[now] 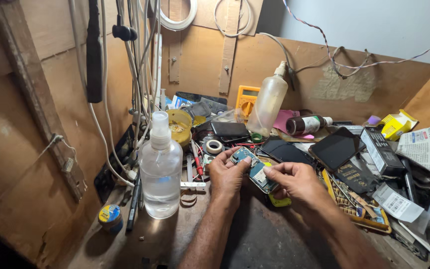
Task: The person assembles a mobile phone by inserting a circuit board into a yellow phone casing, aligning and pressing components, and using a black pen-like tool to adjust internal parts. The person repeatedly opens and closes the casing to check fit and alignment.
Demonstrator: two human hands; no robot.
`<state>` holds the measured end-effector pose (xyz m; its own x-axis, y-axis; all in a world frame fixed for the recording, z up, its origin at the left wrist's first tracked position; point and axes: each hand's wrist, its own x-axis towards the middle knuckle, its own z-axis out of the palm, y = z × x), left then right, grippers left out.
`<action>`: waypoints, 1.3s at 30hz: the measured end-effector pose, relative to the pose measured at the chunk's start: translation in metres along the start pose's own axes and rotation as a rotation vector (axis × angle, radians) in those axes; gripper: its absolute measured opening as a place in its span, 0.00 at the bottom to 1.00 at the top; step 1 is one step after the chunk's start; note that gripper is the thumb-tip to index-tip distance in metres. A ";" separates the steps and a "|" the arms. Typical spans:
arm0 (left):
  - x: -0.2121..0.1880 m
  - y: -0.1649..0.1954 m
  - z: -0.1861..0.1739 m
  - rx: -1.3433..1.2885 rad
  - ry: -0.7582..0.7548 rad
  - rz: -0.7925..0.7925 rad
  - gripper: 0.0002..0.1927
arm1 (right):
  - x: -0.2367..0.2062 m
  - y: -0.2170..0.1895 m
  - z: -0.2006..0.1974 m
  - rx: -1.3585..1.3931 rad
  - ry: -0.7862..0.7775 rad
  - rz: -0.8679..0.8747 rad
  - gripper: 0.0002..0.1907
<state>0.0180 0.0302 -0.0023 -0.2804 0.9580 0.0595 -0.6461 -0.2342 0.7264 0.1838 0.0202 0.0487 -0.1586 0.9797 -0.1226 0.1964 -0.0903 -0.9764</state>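
hands meet at the centre — left hand (227,174) and right hand (294,180) pinching a small circuit board (256,169) by its edges, steadied; clear spray bottle (161,167) at nine o'clock.

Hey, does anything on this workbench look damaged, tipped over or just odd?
The small phone held between the left hand and right hand has no cover, so its blue circuit board is bare. Behind it, a brown bottle lies tipped on its side among the clutter.
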 end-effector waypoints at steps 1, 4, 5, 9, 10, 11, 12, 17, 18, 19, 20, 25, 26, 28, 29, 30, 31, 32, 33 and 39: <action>0.000 0.001 0.000 0.001 -0.007 0.004 0.23 | 0.000 -0.002 0.001 -0.028 0.015 -0.001 0.14; -0.002 0.004 0.002 -0.016 -0.064 0.040 0.23 | -0.002 -0.004 0.003 -0.057 0.037 -0.035 0.13; -0.002 0.006 0.002 -0.026 -0.087 0.056 0.24 | -0.003 -0.005 0.003 -0.045 0.043 -0.051 0.12; -0.005 0.010 0.003 0.050 -0.079 -0.003 0.20 | -0.004 -0.005 0.002 -0.014 0.035 -0.085 0.11; -0.005 0.009 0.003 0.071 -0.062 -0.013 0.19 | -0.004 -0.005 0.001 -0.010 0.025 -0.088 0.11; -0.004 0.008 0.003 0.091 -0.043 -0.025 0.18 | -0.004 -0.004 0.001 -0.002 0.010 -0.107 0.11; -0.004 0.006 0.002 0.079 -0.047 -0.008 0.17 | -0.004 -0.003 0.001 0.005 -0.005 -0.124 0.11; 0.005 -0.007 -0.001 0.045 -0.014 0.049 0.16 | 0.001 0.005 0.008 0.018 0.033 -0.219 0.08; 0.006 -0.009 -0.002 0.048 -0.023 0.071 0.16 | 0.004 0.005 0.010 -0.018 0.060 -0.233 0.07; 0.006 -0.010 -0.003 0.052 -0.031 0.093 0.15 | 0.006 0.004 0.012 -0.053 0.084 -0.248 0.07; 0.007 -0.010 -0.005 0.056 -0.039 0.116 0.15 | 0.008 0.004 0.014 -0.098 0.087 -0.268 0.07; 0.004 0.000 -0.003 -0.024 -0.017 0.062 0.17 | 0.012 -0.015 0.006 -0.042 -0.056 -0.356 0.11; 0.003 0.003 -0.002 -0.043 -0.019 0.059 0.17 | 0.011 -0.019 0.005 -0.052 -0.019 -0.311 0.12; 0.001 0.009 0.003 -0.032 0.022 0.037 0.19 | 0.006 -0.023 0.000 -0.071 0.053 -0.220 0.18; -0.001 0.011 0.005 -0.025 0.045 0.022 0.20 | 0.005 -0.023 0.000 -0.057 0.051 -0.227 0.19; -0.002 0.014 0.006 -0.017 0.026 0.004 0.20 | 0.004 -0.023 -0.002 -0.043 0.054 -0.236 0.20; -0.003 0.016 0.007 -0.009 0.005 -0.013 0.21 | 0.003 -0.024 -0.005 -0.029 0.058 -0.247 0.21; -0.004 0.019 0.008 0.000 -0.013 -0.029 0.22 | 0.005 -0.025 -0.009 -0.048 0.051 -0.299 0.23; -0.004 0.021 0.008 0.088 -0.067 -0.014 0.22 | 0.007 -0.027 -0.013 -0.064 0.041 -0.351 0.25; -0.009 0.018 0.008 0.359 -0.401 0.000 0.19 | 0.020 -0.034 -0.033 0.030 -0.057 -0.406 0.34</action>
<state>0.0146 0.0184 0.0157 0.0581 0.9623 0.2657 -0.3430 -0.2307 0.9106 0.2059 0.0488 0.0849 -0.2714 0.9254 0.2645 0.0790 0.2953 -0.9521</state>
